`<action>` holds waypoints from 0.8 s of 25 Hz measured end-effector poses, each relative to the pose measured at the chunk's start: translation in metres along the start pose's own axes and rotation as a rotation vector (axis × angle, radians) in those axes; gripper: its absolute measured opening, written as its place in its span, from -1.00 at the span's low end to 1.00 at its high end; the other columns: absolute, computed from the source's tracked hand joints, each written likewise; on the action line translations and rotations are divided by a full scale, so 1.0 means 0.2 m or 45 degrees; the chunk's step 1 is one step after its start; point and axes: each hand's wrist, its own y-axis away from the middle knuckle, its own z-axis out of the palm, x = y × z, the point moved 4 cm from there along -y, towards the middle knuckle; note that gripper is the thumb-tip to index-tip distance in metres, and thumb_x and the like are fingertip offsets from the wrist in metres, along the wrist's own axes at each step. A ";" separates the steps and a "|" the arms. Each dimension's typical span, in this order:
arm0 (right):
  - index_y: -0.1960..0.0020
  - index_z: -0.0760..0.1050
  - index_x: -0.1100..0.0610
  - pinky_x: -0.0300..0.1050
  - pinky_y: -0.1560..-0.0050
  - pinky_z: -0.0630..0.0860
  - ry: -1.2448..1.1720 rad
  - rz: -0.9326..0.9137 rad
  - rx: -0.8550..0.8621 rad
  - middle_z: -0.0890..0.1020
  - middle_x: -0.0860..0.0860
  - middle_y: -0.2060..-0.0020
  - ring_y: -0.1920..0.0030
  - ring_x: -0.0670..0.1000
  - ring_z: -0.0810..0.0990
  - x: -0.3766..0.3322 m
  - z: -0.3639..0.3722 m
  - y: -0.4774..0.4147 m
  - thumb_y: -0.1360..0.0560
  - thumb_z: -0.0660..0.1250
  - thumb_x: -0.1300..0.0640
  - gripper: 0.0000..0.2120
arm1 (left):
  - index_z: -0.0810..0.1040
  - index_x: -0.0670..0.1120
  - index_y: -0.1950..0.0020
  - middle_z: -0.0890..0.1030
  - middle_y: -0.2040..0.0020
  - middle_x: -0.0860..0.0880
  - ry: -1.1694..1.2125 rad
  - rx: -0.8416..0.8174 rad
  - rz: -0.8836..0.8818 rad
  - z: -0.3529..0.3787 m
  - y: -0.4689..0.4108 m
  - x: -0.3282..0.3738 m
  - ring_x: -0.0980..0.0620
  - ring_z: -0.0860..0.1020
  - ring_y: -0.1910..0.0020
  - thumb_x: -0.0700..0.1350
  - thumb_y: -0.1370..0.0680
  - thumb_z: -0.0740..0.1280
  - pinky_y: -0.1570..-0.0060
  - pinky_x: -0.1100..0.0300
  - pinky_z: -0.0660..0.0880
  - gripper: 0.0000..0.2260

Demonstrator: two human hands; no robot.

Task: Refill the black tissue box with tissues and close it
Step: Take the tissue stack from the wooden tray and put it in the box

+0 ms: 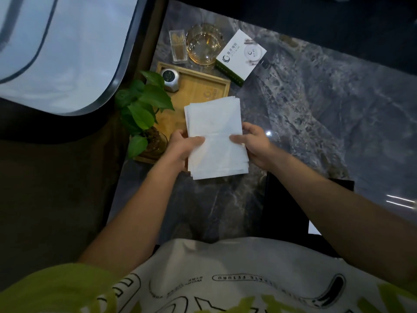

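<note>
Dim, soft wide-angle view; small glare spots on the marble table (316, 114), curved edges.

Person wears short-sleeved T-shirt (225, 267): white front, black line graphics and lettering, yellow-green sleeve and patches. 2 forearms bare, no watch, no rings.

The white card (241, 54) carries a round logo and some printed characters, too small to read. The tray (198, 91) has a faint logo. The shirt (225, 279) print is upside down, unreadable.

Tissue stack (216, 136) between both hands
</note>
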 end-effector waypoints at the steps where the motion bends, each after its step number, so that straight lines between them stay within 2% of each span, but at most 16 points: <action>1: -0.10 0.49 0.23 0.05 0.08 0.65 -0.033 -0.029 -0.027 0.66 0.11 0.05 0.11 0.10 0.68 -0.01 -0.01 0.03 -0.47 0.30 0.44 -0.76 | 0.42 -0.21 -0.29 0.61 -0.12 -0.12 0.043 -0.101 -0.038 0.00 0.01 -0.02 -0.06 0.63 0.06 -0.19 -0.46 0.45 0.15 0.04 0.60 -0.56; 3: -0.18 0.47 0.23 0.09 0.06 0.63 -0.066 -0.082 -0.073 0.65 0.14 0.01 0.08 0.13 0.67 -0.02 -0.05 0.11 -0.47 0.30 0.43 -0.69 | 0.54 -0.18 -0.19 0.66 -0.03 -0.12 0.102 -0.307 -0.040 0.02 0.07 -0.04 -0.01 0.65 0.10 -0.15 -0.52 0.40 0.11 0.07 0.60 -0.73; 5: -0.23 0.47 0.19 0.08 0.04 0.62 -0.070 -0.127 -0.100 0.63 0.15 -0.05 0.03 0.14 0.65 -0.01 -0.10 0.18 -0.48 0.32 0.41 -0.65 | 0.56 -0.14 -0.16 0.62 -0.02 -0.10 0.146 -0.425 0.008 0.04 0.13 -0.06 -0.02 0.56 0.02 -0.13 -0.55 0.35 0.06 0.15 0.50 -0.80; 7: -0.23 0.48 0.14 0.08 0.00 0.63 -0.139 -0.171 -0.134 0.64 0.15 -0.11 -0.03 0.14 0.66 0.01 -0.14 0.26 -0.49 0.31 0.40 -0.64 | 0.53 -0.11 -0.18 0.57 -0.09 -0.13 0.144 -0.479 0.027 0.06 0.17 -0.08 -0.07 0.50 -0.05 -0.09 -0.54 0.36 0.07 0.16 0.43 -0.77; 9: -0.23 0.50 0.12 0.12 -0.01 0.63 -0.261 -0.217 -0.150 0.66 0.14 -0.10 -0.05 0.16 0.65 0.02 -0.21 0.34 -0.48 0.30 0.44 -0.61 | 0.50 -0.09 -0.25 0.60 -0.15 -0.12 0.088 -0.561 -0.018 0.12 0.24 -0.10 -0.07 0.55 -0.08 0.00 -0.54 0.35 0.03 0.15 0.49 -0.68; 12: -0.32 0.44 0.12 0.05 0.08 0.64 -0.360 -0.247 -0.141 0.66 0.11 -0.09 -0.03 0.15 0.66 0.03 -0.32 0.48 -0.46 0.29 0.47 -0.51 | 0.50 0.00 -0.25 0.64 -0.14 -0.06 0.052 -0.674 -0.088 0.24 0.36 -0.13 -0.08 0.58 -0.15 0.08 -0.54 0.32 -0.15 0.05 0.52 -0.68; 14: -0.37 0.41 0.08 0.07 0.03 0.64 -0.375 -0.245 -0.145 0.63 0.11 -0.15 -0.06 0.14 0.65 0.06 -0.40 0.56 -0.47 0.28 0.47 -0.46 | 0.52 0.00 -0.24 0.65 -0.15 -0.07 0.061 -0.695 -0.108 0.31 0.40 -0.16 -0.10 0.57 -0.19 0.10 -0.51 0.34 -0.26 0.00 0.47 -0.66; 16: -0.37 0.40 0.04 0.12 -0.08 0.59 -0.398 -0.253 -0.136 0.61 0.13 -0.20 -0.11 0.15 0.63 0.09 -0.51 0.64 -0.47 0.28 0.46 -0.44 | 0.51 -0.03 -0.32 0.63 -0.22 -0.08 0.054 -0.779 -0.126 0.41 0.47 -0.20 -0.10 0.57 -0.23 0.14 -0.44 0.40 -0.23 0.01 0.49 -0.51; 18: -0.36 0.40 0.02 0.17 -0.15 0.54 -0.414 -0.267 -0.140 0.59 0.14 -0.21 -0.15 0.17 0.61 0.11 -0.62 0.72 -0.47 0.27 0.47 -0.45 | 0.50 -0.05 -0.35 0.63 -0.22 -0.09 0.017 -0.881 -0.117 0.51 0.54 -0.22 -0.09 0.62 -0.15 0.16 -0.34 0.49 -0.04 0.03 0.59 -0.36; 19: -0.37 0.39 0.02 0.20 -0.18 0.52 -0.422 -0.272 -0.154 0.59 0.15 -0.23 -0.17 0.19 0.60 0.13 -0.68 0.75 -0.47 0.27 0.47 -0.43 | 0.51 -0.06 -0.34 0.64 -0.19 -0.10 -0.023 -0.903 -0.088 0.56 0.56 -0.23 -0.08 0.64 -0.10 0.16 -0.30 0.52 0.01 0.02 0.60 -0.33; 20: -0.38 0.38 0.01 0.22 -0.19 0.51 -0.421 -0.277 -0.172 0.58 0.15 -0.25 -0.19 0.20 0.59 0.14 -0.72 0.77 -0.46 0.29 0.46 -0.41 | 0.52 -0.05 -0.31 0.64 -0.18 -0.10 -0.069 -0.910 -0.044 0.61 0.58 -0.23 -0.08 0.63 -0.09 0.14 -0.31 0.52 -0.02 0.00 0.59 -0.37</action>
